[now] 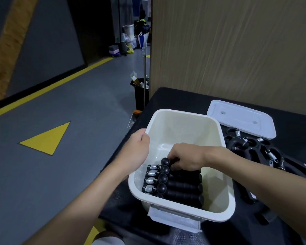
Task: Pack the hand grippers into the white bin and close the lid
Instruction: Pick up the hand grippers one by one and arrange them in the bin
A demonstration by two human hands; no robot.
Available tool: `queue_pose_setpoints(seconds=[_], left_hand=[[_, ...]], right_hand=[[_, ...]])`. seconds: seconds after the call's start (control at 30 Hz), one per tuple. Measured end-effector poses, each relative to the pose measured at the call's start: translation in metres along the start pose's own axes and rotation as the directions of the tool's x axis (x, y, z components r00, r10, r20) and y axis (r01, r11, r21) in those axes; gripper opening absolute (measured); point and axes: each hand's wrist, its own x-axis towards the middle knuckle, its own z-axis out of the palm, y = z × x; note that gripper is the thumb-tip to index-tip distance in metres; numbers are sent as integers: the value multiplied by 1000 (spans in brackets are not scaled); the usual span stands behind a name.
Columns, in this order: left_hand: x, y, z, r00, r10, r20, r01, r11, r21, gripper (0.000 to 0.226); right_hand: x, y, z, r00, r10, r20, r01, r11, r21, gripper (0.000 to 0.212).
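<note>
The white bin stands open on a black-covered table. Several black hand grippers with silver springs lie side by side in a row in its near half. My right hand reaches into the bin, its fingers curled around the farthest gripper of that row. My left hand holds the bin's left rim from outside. The white lid lies flat on the table behind and to the right of the bin. More loose hand grippers lie in a heap on the table to the right.
A wood-grain wall panel rises behind the table. The table's left edge drops to a grey floor with yellow markings. A black waste bin stands by the far left corner of the table.
</note>
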Motion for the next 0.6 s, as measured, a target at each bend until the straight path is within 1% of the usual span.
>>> queue_pose_setpoints(seconds=[0.13,0.33,0.43,0.53,0.6], left_hand=[[-1,2,1,999,42,-17,-41,998,49,26],[-2,6,3,996,68,-54,-62,992,107,31],[-3,8,3,997,69,-48,-61,988,140,31],[-3,8,2,998,59,-37,-53,988,148,28],[-3,9,2,998,53,-34,-47,987,156,29]], right_hand=[[0,0,1,1000,25,-15,-25,1000,15,17],[-2,-3,2,999,33,-32,-34,999,-26,20],[-7,-3,1,999,32,-44,-34,999,-36,24],[-20,-2,-6,991,57,-124,-58,998,-7,32],[-34,-3,-14,979,50,-197,-47,999,21,31]])
